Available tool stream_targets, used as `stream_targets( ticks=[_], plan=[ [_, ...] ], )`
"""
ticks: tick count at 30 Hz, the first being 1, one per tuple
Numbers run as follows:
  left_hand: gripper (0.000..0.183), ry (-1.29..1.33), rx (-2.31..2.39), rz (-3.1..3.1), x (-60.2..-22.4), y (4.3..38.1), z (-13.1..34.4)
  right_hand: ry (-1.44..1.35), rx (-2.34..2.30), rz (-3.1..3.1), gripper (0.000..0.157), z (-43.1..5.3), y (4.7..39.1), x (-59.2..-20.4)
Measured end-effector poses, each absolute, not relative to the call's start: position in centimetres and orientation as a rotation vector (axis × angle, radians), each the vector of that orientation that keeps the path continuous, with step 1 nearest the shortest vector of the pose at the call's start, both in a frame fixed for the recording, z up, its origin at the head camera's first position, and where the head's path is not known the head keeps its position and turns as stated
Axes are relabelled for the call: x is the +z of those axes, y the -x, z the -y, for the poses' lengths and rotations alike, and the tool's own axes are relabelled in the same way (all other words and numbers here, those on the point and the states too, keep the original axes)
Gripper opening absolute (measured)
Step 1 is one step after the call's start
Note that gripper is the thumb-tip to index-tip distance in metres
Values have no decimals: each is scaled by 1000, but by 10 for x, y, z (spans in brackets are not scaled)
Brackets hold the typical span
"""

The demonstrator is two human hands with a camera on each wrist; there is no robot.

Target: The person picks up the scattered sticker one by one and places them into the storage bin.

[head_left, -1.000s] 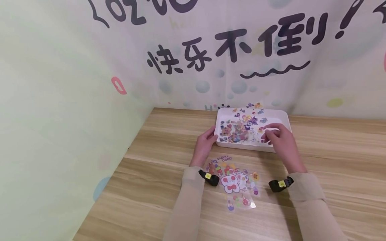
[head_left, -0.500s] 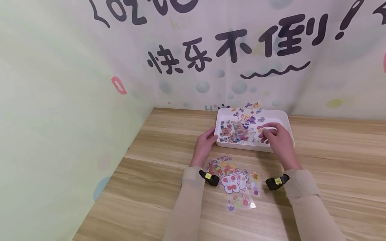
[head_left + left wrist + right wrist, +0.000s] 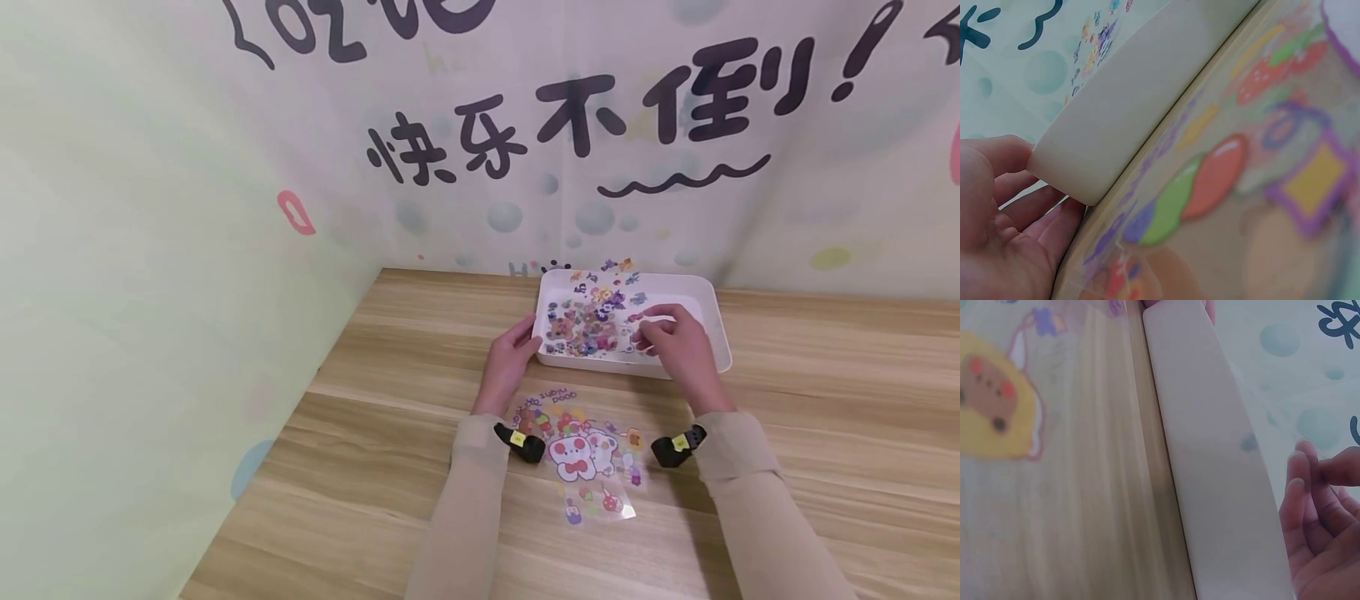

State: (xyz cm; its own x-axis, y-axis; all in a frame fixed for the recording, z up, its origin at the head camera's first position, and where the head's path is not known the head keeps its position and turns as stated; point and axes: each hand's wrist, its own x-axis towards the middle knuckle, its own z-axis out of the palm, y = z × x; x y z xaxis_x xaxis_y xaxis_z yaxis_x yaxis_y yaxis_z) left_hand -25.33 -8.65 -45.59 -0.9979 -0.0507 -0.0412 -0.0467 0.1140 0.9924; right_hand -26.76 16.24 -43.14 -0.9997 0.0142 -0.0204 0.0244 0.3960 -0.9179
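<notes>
A white tray (image 3: 708,333) stands at the back of the table, with a pile of colourful stickers (image 3: 581,327) in its left part. My left hand (image 3: 510,365) grips the tray's left end; in the left wrist view its fingers lie round the tray's corner. Above the tray my right hand (image 3: 678,346) pinches a clear sticker sheet (image 3: 617,298) that is tilted up, its top prints reaching over the tray's back edge. In the right wrist view the right thumb and fingertips (image 3: 1302,464) meet; the sheet there is hard to make out.
Clear sticker sheets with white bears and fruit (image 3: 577,458) lie on the wooden table (image 3: 390,400) in front of the tray, between the forearms. A printed cloth wall (image 3: 480,217) rises right behind the tray, and a pale wall (image 3: 150,292) stands left.
My right hand has moved left over the tray, and the sticker sheet in it has shifted left with it. The left hand and the tray stay in place.
</notes>
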Motion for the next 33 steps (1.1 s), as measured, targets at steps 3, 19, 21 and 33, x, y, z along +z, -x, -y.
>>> stream_targets(
  ticks=[3, 19, 21, 33],
  plan=[
    [43, -95, -2091, 2336, -455, 253, 86, -26, -1743, -2651, 48, -166, 285, -457],
    [43, -68, -2060, 2336, -459, 255, 86, -18, -1647, -2793, 57, -162, 308, -492],
    [43, -72, -2056, 2338, -459, 255, 86, -10, -1645, -2787, 56, -162, 307, -492],
    [43, -87, -2070, 2358, -459, 254, 87, -19, -1611, -2766, 57, -157, 297, -480]
  ],
)
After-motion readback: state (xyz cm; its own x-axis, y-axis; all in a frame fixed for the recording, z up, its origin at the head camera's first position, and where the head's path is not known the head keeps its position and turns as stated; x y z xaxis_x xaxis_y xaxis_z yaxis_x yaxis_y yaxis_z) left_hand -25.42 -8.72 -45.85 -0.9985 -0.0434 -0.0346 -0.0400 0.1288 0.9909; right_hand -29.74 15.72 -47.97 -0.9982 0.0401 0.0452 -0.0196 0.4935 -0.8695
